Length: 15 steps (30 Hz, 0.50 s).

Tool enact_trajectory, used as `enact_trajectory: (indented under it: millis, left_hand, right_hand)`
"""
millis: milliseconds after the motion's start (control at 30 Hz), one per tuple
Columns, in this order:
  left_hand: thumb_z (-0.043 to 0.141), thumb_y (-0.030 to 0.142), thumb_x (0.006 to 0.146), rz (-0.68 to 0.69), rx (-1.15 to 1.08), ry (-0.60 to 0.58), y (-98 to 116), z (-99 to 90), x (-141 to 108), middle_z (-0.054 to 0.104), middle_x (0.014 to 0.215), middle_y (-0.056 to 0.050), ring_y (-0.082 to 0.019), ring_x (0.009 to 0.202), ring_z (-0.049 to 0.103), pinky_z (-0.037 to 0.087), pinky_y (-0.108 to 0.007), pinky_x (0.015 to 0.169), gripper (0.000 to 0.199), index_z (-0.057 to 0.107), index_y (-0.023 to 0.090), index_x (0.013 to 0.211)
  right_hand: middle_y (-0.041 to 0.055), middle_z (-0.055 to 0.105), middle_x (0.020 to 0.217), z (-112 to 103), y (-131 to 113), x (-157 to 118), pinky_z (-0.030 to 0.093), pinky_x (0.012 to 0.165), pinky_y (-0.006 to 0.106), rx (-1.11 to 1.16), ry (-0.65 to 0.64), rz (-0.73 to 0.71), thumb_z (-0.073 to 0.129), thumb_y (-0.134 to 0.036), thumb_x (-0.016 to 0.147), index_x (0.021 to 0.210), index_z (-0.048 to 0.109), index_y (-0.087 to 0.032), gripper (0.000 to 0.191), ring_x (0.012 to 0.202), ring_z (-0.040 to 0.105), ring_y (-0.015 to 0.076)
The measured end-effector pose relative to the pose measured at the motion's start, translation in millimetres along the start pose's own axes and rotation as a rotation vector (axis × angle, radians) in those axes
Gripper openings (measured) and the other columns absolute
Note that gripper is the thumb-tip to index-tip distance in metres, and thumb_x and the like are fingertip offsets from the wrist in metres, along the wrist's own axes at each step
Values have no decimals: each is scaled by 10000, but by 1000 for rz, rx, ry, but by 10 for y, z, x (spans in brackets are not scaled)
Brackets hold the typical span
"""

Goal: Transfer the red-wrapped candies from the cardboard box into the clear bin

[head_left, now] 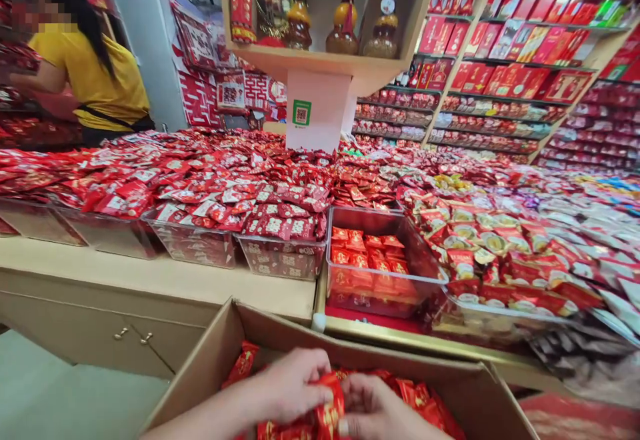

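Fingers (320,396) of the left hand (294,383) and right hand (374,408) pinch one shiny red packet (331,412), low in the middle of the frame. Under them, a brown box (280,335) holds more packets (423,397). Above, a clear tub (385,277) has red ones too.

The person's left forearm (215,417) is bare and enters from the near left, running inward toward the far right. The left hand (287,387) shows its back uppermost, fingers bent, thumb directed right in a closed grip. The right hand (373,403) sits just beside it at the near edge, fingers curled leftward, thumb lower and also pointing left, in a pinch. The fingertips of both hands face each other. Of the right arm, little beyond the wrist is visible.
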<state>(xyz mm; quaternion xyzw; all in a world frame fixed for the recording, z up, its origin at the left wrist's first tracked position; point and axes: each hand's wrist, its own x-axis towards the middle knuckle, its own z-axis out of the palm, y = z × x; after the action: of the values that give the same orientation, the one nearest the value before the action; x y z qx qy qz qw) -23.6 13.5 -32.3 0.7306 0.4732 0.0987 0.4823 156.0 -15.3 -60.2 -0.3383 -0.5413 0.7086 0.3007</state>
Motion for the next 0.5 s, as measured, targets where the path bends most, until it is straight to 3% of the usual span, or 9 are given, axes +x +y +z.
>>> enact_trajectory:
  millis: [100, 300, 433, 500]
  left_hand:
    - [432, 299, 748, 5, -228, -46, 110, -35, 7, 489, 535, 65, -89, 438, 450, 361, -198, 421, 125, 437, 179, 781]
    - [389, 424, 805, 74, -496, 10, 230, -100, 3, 521, 644, 30, -81, 504, 483, 409, -206, 469, 280, 444, 154, 857]
    - [609, 325, 704, 142, -646, -68, 229, -42, -24, 576, 855, -21, -127, 749, 551, 448, -237, 629, 364, 434, 173, 985]
    - [640, 262, 677, 148, -669, -125, 220, 30, -35, 585, 885, -22, -129, 762, 557, 442, -243, 654, 452, 404, 189, 1057]
  right_hand:
    - [-13, 590, 699, -20, -98, -17, 416, 487, 204, 136, 81, 86, 685, -327, 609, 783, 548, -154, 281, 579, 520, 90]
    - [-8, 588, 677, 0, -344, -74, 376, 551, 204, 153, 179, 0, 685, -300, 617, 745, 576, -136, 235, 573, 487, 68]
    - [0, 600, 664, 39, -370, -65, 387, 622, 232, 257, 231, -58, 688, -284, 619, 757, 573, -135, 233, 611, 519, 88]
    - [3, 598, 657, 65, -371, -58, 391, 607, 238, 298, 230, -66, 681, -280, 628, 775, 565, -137, 235, 604, 526, 97]
